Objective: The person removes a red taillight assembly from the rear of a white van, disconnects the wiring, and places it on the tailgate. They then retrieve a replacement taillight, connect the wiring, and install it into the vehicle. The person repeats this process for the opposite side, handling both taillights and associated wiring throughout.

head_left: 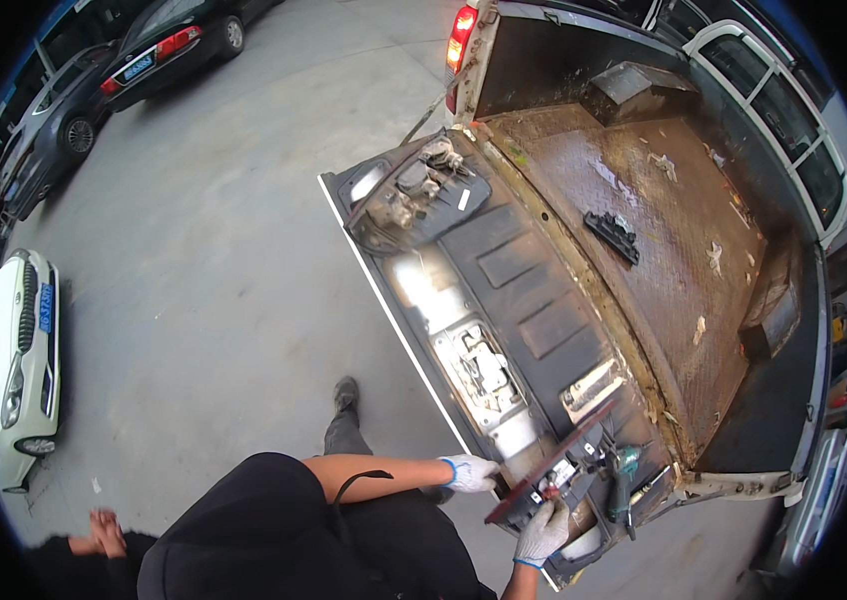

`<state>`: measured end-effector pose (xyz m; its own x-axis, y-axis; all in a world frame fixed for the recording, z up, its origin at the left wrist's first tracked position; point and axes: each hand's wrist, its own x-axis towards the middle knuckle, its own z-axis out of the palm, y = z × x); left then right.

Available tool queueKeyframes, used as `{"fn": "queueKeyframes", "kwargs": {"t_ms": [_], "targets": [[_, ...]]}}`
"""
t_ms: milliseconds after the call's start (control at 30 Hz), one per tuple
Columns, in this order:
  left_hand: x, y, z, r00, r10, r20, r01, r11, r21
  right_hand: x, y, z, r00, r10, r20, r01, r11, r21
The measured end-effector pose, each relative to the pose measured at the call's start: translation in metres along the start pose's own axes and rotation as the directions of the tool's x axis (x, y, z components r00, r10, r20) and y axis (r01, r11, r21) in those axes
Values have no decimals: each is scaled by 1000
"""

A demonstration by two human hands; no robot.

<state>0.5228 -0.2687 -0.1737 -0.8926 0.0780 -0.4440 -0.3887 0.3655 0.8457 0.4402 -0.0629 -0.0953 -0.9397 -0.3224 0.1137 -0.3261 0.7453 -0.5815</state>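
Long panel: a narrow, straight-edged part [556, 474], dark overall.
Colour: a deep red strip [531, 486] runs along the long edge facing the left hand; the side behind it looks black.
Details: pale, label-like patches [565, 470] near the middle; smaller fittings are too small to make out.
Pose: slanted, one end low and left, the other up and right.
Place: over the near end of a pickup's lowered tailgate [505, 228].
Contact: the white-gloved right hand [543, 534] is at its lower part; the exact grip is hidden.
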Motion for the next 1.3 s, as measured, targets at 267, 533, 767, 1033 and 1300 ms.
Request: {"fn": "queueKeyframes", "kwargs": {"t_ms": [267, 533, 767, 1033, 1300], "targets": [[-145, -181, -213, 836, -394, -382, 360, 919, -160, 17, -175, 202, 856, -9, 517, -97, 979, 178], [-150, -202, -436, 455, -358, -816, 360, 911, -199, 120, -333, 314, 753, -123, 646, 50, 990, 130], [-113, -238, -501, 630, -511, -585, 437, 856, -277, 195, -407, 413, 845, -73, 530, -55, 974, 221], [-161, -186, -529, 784, -343, -517, 265, 939, -221, 225, -452, 372, 848, -220, 482, 17, 920, 391], [-257, -95, -552, 993, -100, -70, 71, 938, -340, 131, -497, 203, 913, -268, 308, 200, 951, 234]]}}
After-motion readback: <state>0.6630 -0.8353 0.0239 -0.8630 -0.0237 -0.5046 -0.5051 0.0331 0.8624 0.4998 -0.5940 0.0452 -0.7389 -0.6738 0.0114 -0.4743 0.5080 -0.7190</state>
